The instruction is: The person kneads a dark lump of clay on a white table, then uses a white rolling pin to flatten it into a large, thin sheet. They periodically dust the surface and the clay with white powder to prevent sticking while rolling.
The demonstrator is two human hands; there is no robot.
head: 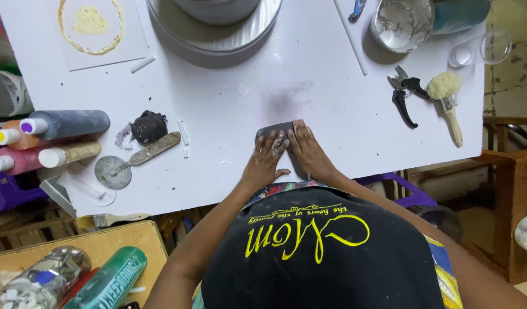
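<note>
A flat dark grey slab of clay (273,129) lies on the white table (332,109) close to its near edge. My left hand (266,160) and my right hand (308,150) lie side by side on the slab with fingers flat and dusted with white powder, pressing down on it. Most of the slab is hidden under my fingers. A faint purple-grey smear marks the table just beyond the slab.
A dark clay lump (149,126), a round-ended metal tool (134,160) and several squeeze bottles (46,140) lie left. Black pliers (405,94), a brush (448,97), a powder bowl (402,22) and a glass (484,48) lie right. A big round tin (214,34) sits far.
</note>
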